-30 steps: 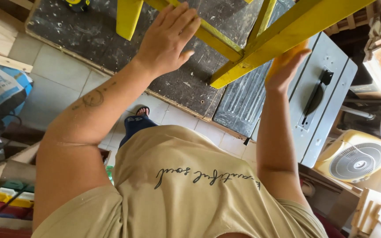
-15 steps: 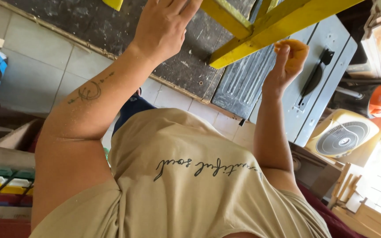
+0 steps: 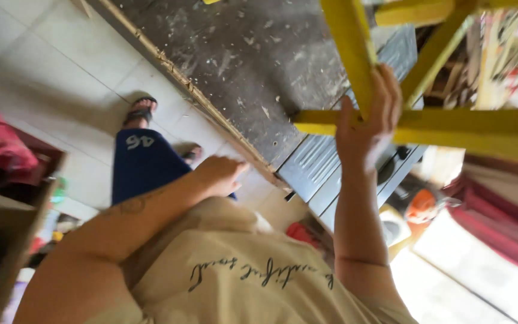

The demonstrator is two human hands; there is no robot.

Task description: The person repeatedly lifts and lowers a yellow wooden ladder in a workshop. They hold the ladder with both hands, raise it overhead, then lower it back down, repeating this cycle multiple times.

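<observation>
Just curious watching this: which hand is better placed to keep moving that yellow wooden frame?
The right hand: it grips the yellow wooden frame at a joint. The left hand hangs low, off the frame.

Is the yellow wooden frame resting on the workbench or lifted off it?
Lifted. The yellow wooden frame hangs above the dusty grey workbench, gripped by the right hand; the left hand is off it.

The person wears a loose beige T-shirt (image 3: 253,276) with a line of dark cursive lettering across the front. Below it show dark blue shorts (image 3: 145,165) with a white printed mark on the leg. A dark strapped sandal (image 3: 140,111) is on one foot. Both arms are bare; the left forearm (image 3: 145,210) carries a small dark tattoo (image 3: 132,206), roughly circular.
</observation>
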